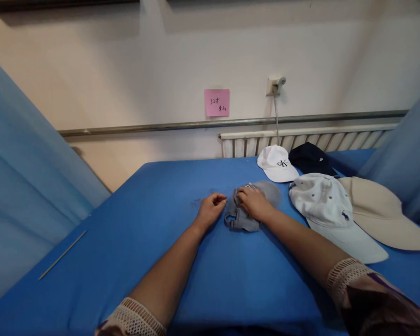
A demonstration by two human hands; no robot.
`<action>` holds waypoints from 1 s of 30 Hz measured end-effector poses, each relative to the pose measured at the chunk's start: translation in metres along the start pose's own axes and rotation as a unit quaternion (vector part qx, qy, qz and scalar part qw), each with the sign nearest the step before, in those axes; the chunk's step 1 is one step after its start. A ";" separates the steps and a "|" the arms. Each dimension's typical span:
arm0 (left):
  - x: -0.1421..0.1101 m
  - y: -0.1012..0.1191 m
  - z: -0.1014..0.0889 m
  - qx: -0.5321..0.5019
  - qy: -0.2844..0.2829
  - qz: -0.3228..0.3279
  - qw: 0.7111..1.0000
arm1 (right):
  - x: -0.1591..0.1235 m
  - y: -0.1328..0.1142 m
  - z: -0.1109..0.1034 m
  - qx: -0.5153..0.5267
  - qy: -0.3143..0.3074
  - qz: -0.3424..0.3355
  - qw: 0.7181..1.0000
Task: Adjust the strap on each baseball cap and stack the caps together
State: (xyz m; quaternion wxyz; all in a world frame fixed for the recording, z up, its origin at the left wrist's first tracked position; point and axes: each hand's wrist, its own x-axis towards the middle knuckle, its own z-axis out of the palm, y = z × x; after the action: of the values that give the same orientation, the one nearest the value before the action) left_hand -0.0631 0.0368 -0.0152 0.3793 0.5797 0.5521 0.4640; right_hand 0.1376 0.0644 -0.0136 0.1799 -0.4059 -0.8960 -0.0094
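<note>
Resting on the grey cap [245, 222] upon the blue cloth [154, 219], the right hand [255, 203] hides its middle; whether it pinches the cap cannot be told. Just beside, the left hand [211, 211] curls loosely, half-open, nothing visible in it.

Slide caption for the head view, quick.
Right hand on a gray cap, left hand beside it, other caps to the right.

The setting resembles a curtained clinic cubicle. Blue curtains [21, 154] flank the blue-covered table [126, 242], while a metal rail [154, 127], radiator [308, 131] and power outlet [270, 87] line the pale wall [108, 70] behind it.
</note>
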 end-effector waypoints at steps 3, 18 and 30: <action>-0.010 0.010 0.001 0.111 -0.107 0.094 0.984 | 0.004 -0.003 -0.001 0.019 0.049 0.089 0.995; -0.024 0.029 -0.017 0.385 -0.279 0.175 0.862 | -0.043 -0.052 0.001 0.248 -0.039 0.082 0.964; -0.019 0.022 -0.006 0.171 -0.211 0.146 0.951 | -0.024 -0.022 0.023 0.619 0.074 0.208 0.754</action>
State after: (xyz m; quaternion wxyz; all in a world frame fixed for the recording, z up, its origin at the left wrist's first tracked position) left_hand -0.0613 0.0157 0.0054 0.3105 0.7946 0.4403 0.2800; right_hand 0.1286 0.0364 -0.0397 0.4548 -0.3799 -0.5837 0.5551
